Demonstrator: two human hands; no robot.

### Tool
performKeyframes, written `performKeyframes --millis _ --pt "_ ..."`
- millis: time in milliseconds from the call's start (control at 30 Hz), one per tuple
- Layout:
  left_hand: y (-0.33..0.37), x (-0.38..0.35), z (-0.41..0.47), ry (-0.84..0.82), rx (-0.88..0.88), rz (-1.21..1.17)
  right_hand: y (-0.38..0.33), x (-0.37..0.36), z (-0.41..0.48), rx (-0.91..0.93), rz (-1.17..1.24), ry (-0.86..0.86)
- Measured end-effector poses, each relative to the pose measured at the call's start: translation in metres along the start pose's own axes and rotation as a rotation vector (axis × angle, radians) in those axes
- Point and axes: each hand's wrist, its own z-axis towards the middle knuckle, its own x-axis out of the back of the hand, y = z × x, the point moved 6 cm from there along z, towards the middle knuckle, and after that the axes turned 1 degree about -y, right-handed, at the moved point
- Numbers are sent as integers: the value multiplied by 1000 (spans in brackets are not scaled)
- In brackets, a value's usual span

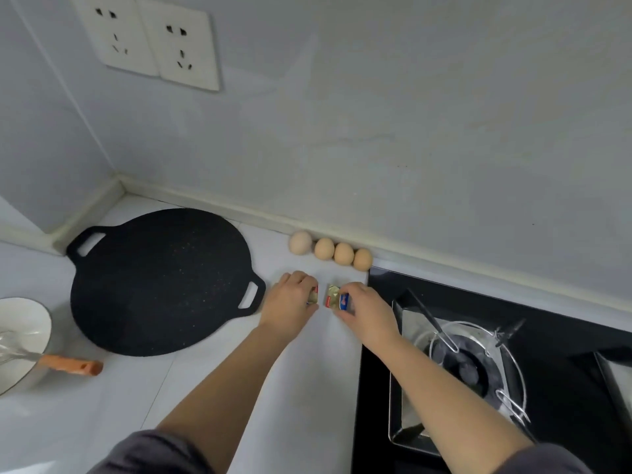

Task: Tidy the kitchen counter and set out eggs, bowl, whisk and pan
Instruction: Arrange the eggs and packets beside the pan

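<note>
light: soft, even | shadows: faint | edges: wide-angle warp; slight blur

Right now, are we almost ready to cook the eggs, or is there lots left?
Nearly. Done: four eggs sit in a row along the wall, the black pan lies on the counter, and the whisk rests in the white bowl. In hand: the left hand pinches one foil packet, the right hand a second foil packet. Left: probably just placing those.

Eggs (330,251) right of pan (160,280)
</note>
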Motion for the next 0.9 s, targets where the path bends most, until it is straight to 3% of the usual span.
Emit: performKeyframes --millis 300,567,767,900 --pt "-1 -2 15 20 -3 32 0 2 7 42 6 -19" --pt "-13 27 26 176 144 34 -3 31 11 75 -53 205" --pt "-5 1 48 -32 111 -3 -4 30 25 53 -135 152" --pt "-3 -12 56 -51 115 50 1 19 37 30 -160 45"
